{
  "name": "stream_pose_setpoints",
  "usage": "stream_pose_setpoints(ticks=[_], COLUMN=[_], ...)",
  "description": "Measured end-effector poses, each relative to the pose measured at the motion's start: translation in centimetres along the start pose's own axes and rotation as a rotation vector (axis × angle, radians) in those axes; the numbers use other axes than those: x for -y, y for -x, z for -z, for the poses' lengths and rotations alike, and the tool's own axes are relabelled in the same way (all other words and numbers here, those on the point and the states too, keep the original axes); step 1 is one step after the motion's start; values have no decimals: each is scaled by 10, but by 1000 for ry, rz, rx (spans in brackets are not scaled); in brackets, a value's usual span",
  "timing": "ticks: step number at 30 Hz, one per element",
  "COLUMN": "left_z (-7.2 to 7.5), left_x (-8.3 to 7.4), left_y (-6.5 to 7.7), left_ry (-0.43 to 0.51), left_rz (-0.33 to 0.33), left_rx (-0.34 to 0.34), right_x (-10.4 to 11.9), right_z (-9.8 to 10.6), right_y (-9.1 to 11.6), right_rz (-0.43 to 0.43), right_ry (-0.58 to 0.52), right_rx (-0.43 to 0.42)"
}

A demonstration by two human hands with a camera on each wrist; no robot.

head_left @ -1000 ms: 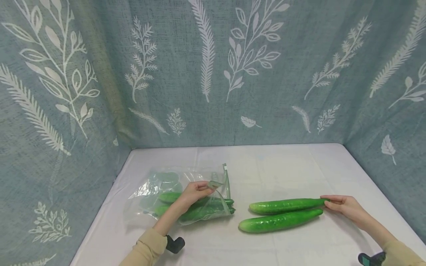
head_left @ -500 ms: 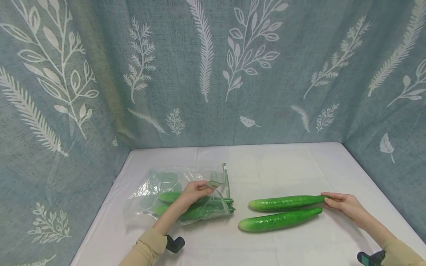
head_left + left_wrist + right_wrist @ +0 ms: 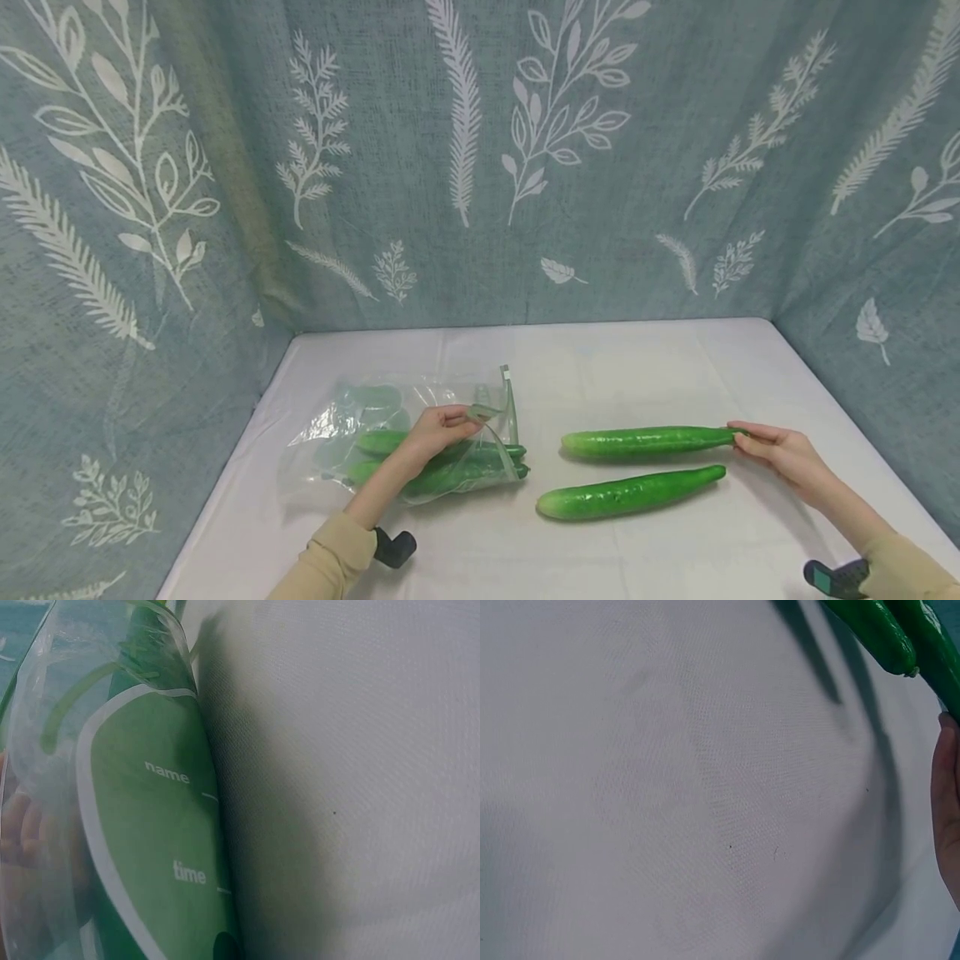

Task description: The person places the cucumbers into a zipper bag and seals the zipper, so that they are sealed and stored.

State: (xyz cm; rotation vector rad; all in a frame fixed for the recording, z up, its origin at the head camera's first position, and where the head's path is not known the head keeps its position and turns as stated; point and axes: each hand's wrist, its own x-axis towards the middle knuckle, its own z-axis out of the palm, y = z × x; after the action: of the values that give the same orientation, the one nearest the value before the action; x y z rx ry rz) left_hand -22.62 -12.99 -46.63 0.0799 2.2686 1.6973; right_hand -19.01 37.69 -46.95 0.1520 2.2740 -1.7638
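With thumb and fingers my left hand (image 3: 438, 433) pinches the upper lip of a clear zip bag (image 3: 322, 450), whose mouth faces right. Inside the bag lie two cucumbers (image 3: 450, 479), seen through the plastic. A printed green label (image 3: 161, 802) with "name" and "time" fills much of the left wrist view. To the right, my right hand (image 3: 787, 458) pinches the thin right end of a cucumber (image 3: 645, 442), its pale end pointing at the bag. Nearer to me lies another cucumber (image 3: 630, 493), apart from the hand.
A white cloth (image 3: 600, 367) covers the table. Green-blue curtains (image 3: 525, 167) with white leaf prints stand behind and at both sides. Each wrist wears a dark device, such as the black one (image 3: 393, 548) by the left sleeve.
My right hand has moved slightly away from me with its cucumber, widening the gap to the other loose cucumber. The left hand and bag stay about where they were.
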Motion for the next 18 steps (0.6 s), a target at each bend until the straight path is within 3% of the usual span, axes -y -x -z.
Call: stream_pose_setpoints(ticks=[13, 18], left_z=[1, 2], left_x=[0, 3], left_y=[1, 1], left_ry=[-13, -11], left_rz=[3, -17], left_rx=[-23, -10], right_x=[10, 10], right_z=[-3, -8], right_y=[-3, -2], right_rz=[46, 25], right_ry=[-275, -288], right_rx=[32, 19])
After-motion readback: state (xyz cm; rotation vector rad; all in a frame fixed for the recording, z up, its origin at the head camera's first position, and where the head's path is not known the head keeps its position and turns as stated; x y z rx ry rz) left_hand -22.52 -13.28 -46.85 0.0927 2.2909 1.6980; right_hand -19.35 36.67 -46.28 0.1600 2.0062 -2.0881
